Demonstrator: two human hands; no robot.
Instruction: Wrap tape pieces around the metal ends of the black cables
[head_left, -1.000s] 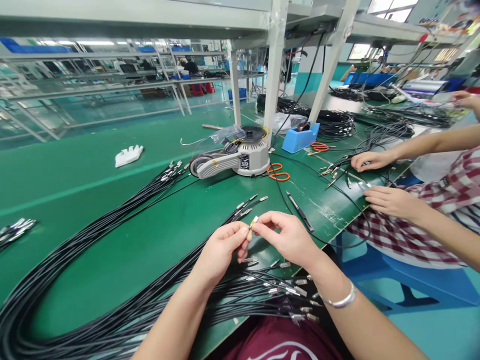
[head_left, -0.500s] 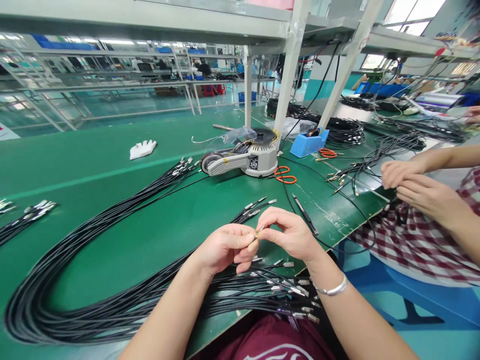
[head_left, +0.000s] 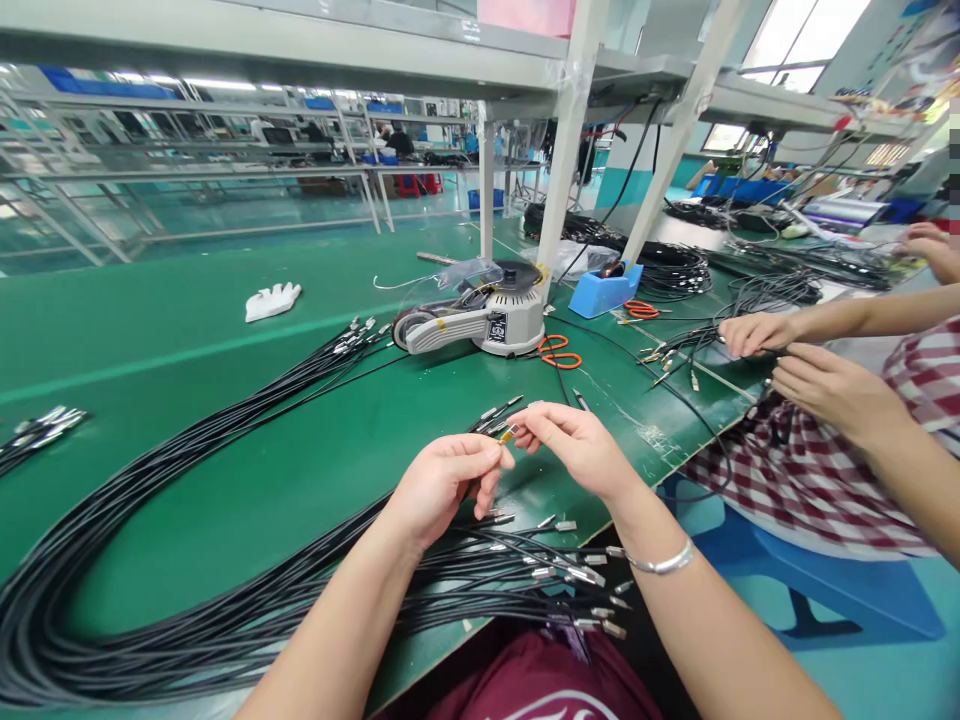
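Note:
My left hand and my right hand meet above the green table, both pinching the metal connector end of a thin black cable. A yellowish bit shows at the connector, between the fingertips. Below my hands lies a big looped bundle of black cables, its metal-tipped ends fanned out at the table's near edge. My right wrist wears a silver bracelet.
A grey tape dispenser stands behind, with orange scissors, a blue holder and a white glove around it. More cable ends lie at the left. A person in a checked shirt handles cables at the right.
My hands have drifted slightly apart and up, the connector still pinched between them. The neighbour's hands have shifted on their cables. The camera has swung a little.

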